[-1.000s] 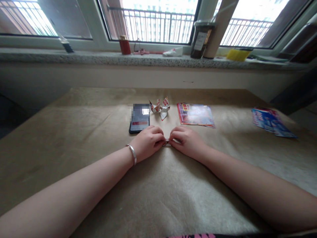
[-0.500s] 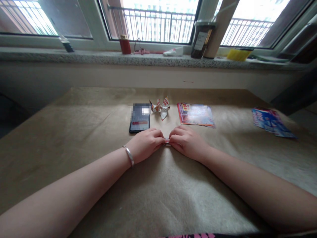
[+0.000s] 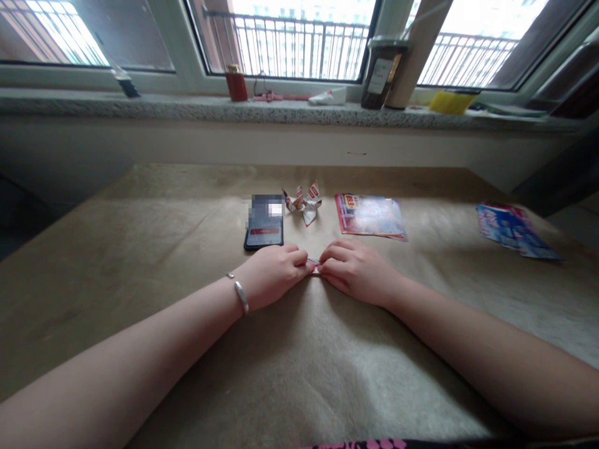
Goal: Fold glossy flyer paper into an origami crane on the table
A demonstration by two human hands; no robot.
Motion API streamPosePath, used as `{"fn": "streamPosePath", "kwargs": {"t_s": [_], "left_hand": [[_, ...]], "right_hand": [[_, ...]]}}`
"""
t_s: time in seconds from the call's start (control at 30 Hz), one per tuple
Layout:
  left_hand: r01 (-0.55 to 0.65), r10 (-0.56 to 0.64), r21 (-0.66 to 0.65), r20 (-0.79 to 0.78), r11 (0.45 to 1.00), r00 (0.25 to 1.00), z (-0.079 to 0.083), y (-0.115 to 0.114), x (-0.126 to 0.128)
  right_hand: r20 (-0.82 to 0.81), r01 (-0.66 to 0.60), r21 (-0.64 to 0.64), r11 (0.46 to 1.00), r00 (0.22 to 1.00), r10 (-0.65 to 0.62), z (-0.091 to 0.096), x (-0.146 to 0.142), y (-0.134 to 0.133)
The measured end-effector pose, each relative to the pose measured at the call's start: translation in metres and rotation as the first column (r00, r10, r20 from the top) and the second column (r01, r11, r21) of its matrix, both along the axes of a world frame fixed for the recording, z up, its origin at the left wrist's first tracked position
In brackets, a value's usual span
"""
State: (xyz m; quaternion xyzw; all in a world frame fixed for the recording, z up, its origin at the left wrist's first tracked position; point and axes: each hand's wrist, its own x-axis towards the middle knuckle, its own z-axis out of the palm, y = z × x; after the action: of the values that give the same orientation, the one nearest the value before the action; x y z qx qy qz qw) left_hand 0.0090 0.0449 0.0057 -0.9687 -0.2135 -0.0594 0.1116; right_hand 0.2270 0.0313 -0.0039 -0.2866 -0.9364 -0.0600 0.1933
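Between my fingertips, low on the table, is a small piece of folded paper (image 3: 316,269), white with red print; most of it is hidden. My left hand (image 3: 277,274), with a silver bangle at the wrist, pinches its left end. From the other side my right hand (image 3: 354,269) grips the right end, fingers bent and closed. Just beyond the hands stands a folded paper figure (image 3: 306,202) with pointed, petal-like tips. A phone (image 3: 264,224) lies left of that figure, close to my left hand. Right of the figure is a stack of printed leaflets (image 3: 371,216).
More blue and red leaflets (image 3: 515,231) lie fanned at the right side of the table (image 3: 187,312). Behind the table, a stone windowsill (image 3: 178,111) holds a red container (image 3: 236,83), a dark lidded jar (image 3: 381,75) and a yellow item (image 3: 452,102).
My left hand's fingers have shifted slightly inward over the paper, and the right fingers have lifted a little. The paper shows slightly differently between them; everything else stays put.
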Motion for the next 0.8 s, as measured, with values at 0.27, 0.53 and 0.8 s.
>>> {"fn": "streamPosePath", "kwargs": {"t_s": [0.27,0.53,0.8], "left_hand": [[-0.034,0.036,-0.032,0.079,0.999,0.996,-0.001,-0.005,0.004],[-0.064,0.109,-0.178,0.255,0.982,0.961,-0.01,-0.003,0.005],[-0.073,0.13,-0.175,0.34,0.982,0.931,-0.011,-0.003,0.005]], "right_hand": [[0.101,0.043,0.078,0.996,0.994,-0.051,0.002,-0.002,-0.004],[0.018,0.153,0.03,0.988,0.988,-0.154,-0.002,-0.005,-0.004],[-0.157,0.202,-0.141,0.969,0.962,-0.223,-0.003,-0.006,-0.005]]}}
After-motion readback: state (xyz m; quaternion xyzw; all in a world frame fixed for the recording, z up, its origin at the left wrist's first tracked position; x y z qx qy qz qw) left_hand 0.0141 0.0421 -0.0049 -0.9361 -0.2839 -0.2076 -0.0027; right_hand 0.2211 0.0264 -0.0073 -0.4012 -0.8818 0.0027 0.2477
